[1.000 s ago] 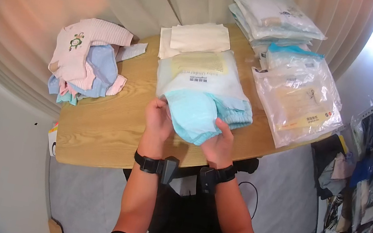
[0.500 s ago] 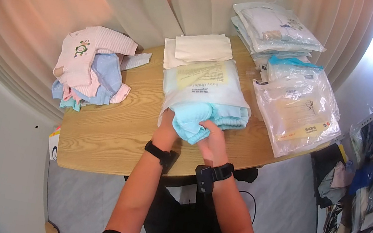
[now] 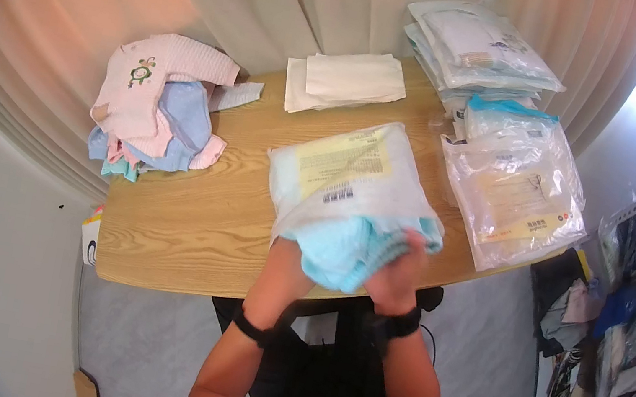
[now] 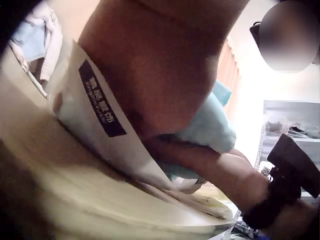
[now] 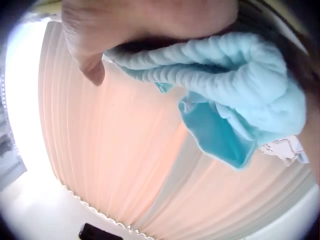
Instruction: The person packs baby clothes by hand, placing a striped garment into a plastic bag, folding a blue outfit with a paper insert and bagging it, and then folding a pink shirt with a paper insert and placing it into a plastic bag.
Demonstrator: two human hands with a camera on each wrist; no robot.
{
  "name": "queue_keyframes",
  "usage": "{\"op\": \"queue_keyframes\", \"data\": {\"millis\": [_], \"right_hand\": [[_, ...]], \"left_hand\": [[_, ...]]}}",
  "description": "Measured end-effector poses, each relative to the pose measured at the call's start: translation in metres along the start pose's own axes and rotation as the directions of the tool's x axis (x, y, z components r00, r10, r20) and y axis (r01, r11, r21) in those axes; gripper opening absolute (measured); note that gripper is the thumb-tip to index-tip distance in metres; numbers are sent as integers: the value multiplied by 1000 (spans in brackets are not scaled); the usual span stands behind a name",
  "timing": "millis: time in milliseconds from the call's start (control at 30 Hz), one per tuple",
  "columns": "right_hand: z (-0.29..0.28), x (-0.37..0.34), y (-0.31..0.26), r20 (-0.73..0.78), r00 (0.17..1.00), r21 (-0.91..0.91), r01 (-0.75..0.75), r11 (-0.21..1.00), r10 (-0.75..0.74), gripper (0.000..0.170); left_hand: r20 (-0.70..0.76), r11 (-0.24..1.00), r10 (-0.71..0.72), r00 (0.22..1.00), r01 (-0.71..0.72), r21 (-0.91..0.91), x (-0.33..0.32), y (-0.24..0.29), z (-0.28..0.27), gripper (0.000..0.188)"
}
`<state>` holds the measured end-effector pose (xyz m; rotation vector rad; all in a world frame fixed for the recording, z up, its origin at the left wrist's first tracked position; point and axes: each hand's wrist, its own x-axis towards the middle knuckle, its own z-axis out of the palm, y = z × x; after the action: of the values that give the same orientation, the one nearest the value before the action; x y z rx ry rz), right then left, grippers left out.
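Note:
A frosted plastic bag [image 3: 402,167] with a yellow printed panel lies on the table, its mouth toward me. Folded turquoise pants [image 3: 338,253] with a gathered elastic band stick out of that mouth. My left hand [image 3: 290,268] reaches into the bag's left side, its fingers hidden under the plastic and cloth. In the left wrist view, the bag's printed edge crosses below the left hand [image 4: 155,65]. My right hand [image 3: 397,279], blurred, holds the right side of the pants. The right wrist view shows its thumb hanging beside the gathered band [image 5: 200,70].
Folded baby clothes [image 3: 152,101] in pink and blue are heaped at the table's left. White sheets [image 3: 351,81] lie at the back. To the right are stacked filled bags [image 3: 485,45] and clear bags [image 3: 514,195]. A curtain [image 3: 353,1] hangs behind the wooden table [image 3: 174,241].
The bag has turned and come nearer to me, away from the white sheets. More of the pants is inside the bag. My left hand has slid under the plastic; the right has shifted rightward.

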<state>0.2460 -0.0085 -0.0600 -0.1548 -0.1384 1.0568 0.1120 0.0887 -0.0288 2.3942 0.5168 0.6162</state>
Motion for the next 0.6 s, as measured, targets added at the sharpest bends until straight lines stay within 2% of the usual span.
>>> {"op": "queue_keyframes", "data": {"millis": [33, 67, 133, 167, 200, 267, 367, 400, 467, 500, 533, 600], "right_hand": [[6, -11, -5, -24, 998, 80, 63, 995, -61, 61], [9, -22, -9, -56, 991, 159, 131, 979, -124, 64], [5, -46, -7, -132, 979, 54, 162, 985, -154, 65], [3, -55, -7, -167, 971, 1, 174, 985, -171, 65], [2, -62, -9, -207, 970, -108, 107, 988, -128, 64], [1, -68, -12, -280, 957, -103, 52, 993, -79, 63], [-6, -76, -15, -300, 954, -117, -41, 992, 4, 59], [-10, -78, -15, -290, 956, -124, -76, 989, 37, 57], [-17, -79, -12, -298, 949, -166, -154, 974, 99, 55], [-22, -78, -11, -299, 945, -188, -193, 963, 131, 54], [-33, -77, -11, -305, 935, -153, -237, 959, 182, 52], [-44, -73, -15, -287, 944, -166, -219, 962, 165, 52]], "left_hand": [[2, 999, 13, 1000, -13, 34, -11, 0, 2, 37], [3, 999, -41, 999, 41, 10, -21, 8, 5, 37], [107, 985, -170, 980, 167, 34, -55, 15, 18, 34], [159, 983, -172, 972, 160, 87, -66, 19, 17, 32], [210, 979, -175, 962, 147, 139, -76, 24, 16, 29], [332, 957, -54, 942, -46, 288, -86, 46, -17, 23], [400, 992, -68, 914, 105, -71, -65, 77, -72, 22], [425, 987, -114, 898, 151, -54, -54, 75, -75, 25], [219, 999, 8, 976, -16, 36, -15, 74, -55, 23], [113, 991, 81, 990, -92, 95, -1, 71, -46, 23], [169, 995, 70, 983, -81, 55, 6, 66, -44, 21], [275, 998, 70, 959, -66, -22, 21, 53, -43, 18]]}}
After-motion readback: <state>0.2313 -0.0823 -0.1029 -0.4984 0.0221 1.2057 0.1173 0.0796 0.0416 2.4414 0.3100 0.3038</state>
